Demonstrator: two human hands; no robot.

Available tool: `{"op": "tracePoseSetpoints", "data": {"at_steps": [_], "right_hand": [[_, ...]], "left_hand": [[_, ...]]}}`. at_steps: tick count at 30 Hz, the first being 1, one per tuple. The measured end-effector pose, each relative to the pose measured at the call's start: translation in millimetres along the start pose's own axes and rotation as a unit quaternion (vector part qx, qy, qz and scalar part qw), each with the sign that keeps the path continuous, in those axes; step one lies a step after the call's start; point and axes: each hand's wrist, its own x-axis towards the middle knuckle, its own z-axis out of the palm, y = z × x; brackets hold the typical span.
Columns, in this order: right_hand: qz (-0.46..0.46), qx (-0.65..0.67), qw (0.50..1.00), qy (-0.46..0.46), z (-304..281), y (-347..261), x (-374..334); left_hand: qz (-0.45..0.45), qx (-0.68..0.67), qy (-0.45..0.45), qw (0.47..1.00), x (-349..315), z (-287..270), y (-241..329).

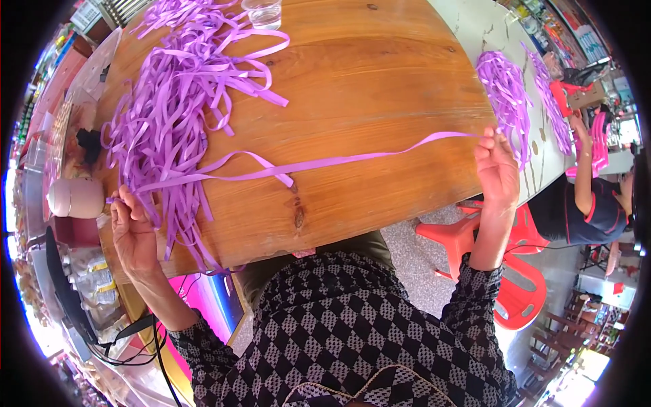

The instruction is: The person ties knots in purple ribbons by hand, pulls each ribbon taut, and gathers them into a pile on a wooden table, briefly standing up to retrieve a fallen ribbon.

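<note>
Ribbon point(339, 161), purple | left fingers point(121, 214): closed, pinching it | right fingers point(500, 142): closed, pinching its far end

You have 1 long, narrow purple ribbon point(339, 161) stretched from your left hand point(133, 234) to your right hand point(498, 169), slack and wavy near the right end. Its left part crosses a loose, tangled heap of matching ribbons point(169, 112).
</note>
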Motion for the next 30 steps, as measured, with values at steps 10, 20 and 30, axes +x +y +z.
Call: {"op": "tracePoseSetpoints", "data": {"at_steps": [10, 20, 30], "right_hand": [[0.028, 0.062, 0.998, 0.02, -25.3, -15.1, -2.8], [0.002, 0.139, 0.98, 0.14, 10.7, 1.0, -4.2], [0.014, 0.279, 0.959, 0.054, 7.1, 12.6, -3.2]], "left_hand": [[-0.044, -0.037, -0.018, 0.998, -1.2, -2.8, 5.7], [-0.01, -0.226, 0.061, 0.972, 11.1, -2.3, 11.1], [0.027, -0.203, 0.113, 0.972, 10.2, 18.8, 2.8]]}}
